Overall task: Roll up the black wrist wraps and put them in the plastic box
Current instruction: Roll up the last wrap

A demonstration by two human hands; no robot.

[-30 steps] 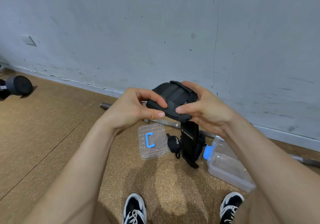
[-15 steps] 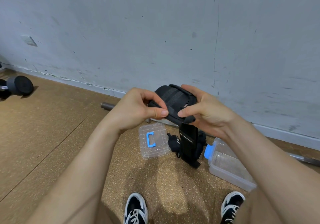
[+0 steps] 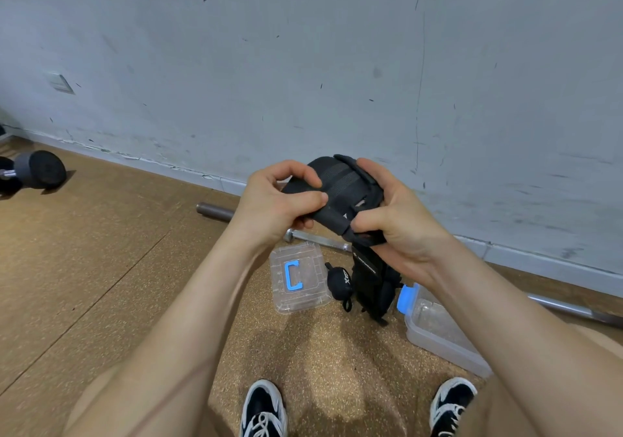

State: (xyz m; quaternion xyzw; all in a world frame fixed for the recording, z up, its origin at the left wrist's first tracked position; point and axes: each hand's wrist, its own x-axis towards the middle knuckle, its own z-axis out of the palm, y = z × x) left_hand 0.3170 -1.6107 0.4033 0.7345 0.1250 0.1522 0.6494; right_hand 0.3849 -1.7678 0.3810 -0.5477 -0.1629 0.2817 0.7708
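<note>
Two hands pinch the black wrist wrap [image 3: 340, 183], left hand [image 3: 276, 207] at nine o'clock, right hand [image 3: 397, 220] at three; wind snug, edges aligned, tail [image 3: 365, 268] feeding from six.

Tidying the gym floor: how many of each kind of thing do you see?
Wrist wraps: 2 (held wrap, rolled wrap; dark heap behind unclear)
Plastic box: 1
Box lid: 1
Dumbbell: 1
Barbell: 1
Shoes: 2
Total: 8
</note>
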